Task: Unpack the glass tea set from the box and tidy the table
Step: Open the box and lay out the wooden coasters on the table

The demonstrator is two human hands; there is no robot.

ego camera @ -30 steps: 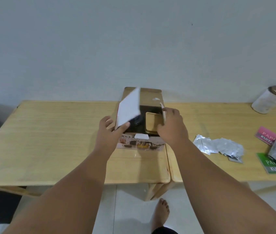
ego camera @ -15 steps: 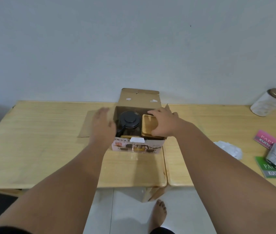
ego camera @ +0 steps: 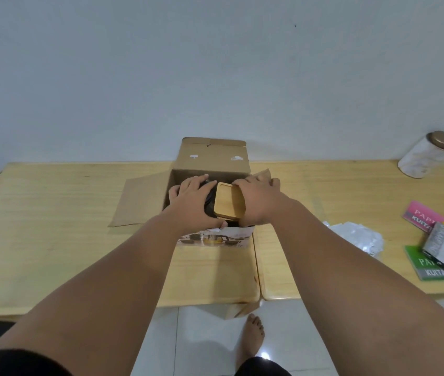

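On the far left, the wooden table (ego camera: 52,226) carries only the box's left flap (ego camera: 140,202), folded flat outward. Next comes the open cardboard box (ego camera: 212,158), standing at the seam where the two tabletops meet, its back flap upright and a printed picture of the tea set on its near face.

Inside it, the left hand (ego camera: 192,202) lies spread over a dark, rounded item, seemingly the teapot (ego camera: 210,198); the fingers curve down around it, but whether they actually grip it cannot be told. Just beside it sits a tan wooden tray (ego camera: 227,203), tilted on edge, and the right hand (ego camera: 256,202) wraps its right side, fingers reaching over the far edge in what looks like a hold.

The step in hand appears to be lifting the first pieces out. It would go best done one at a time: glass packed tightly wants a straight, slow pull upward, with the other hand steadying the box so it does not rise with the piece. The bare left tabletop offers the safest landing spot.

Further right lie crumpled plastic wrap (ego camera: 356,234), coloured packets (ego camera: 432,267) and a lidded jar (ego camera: 429,154), left for tidying.
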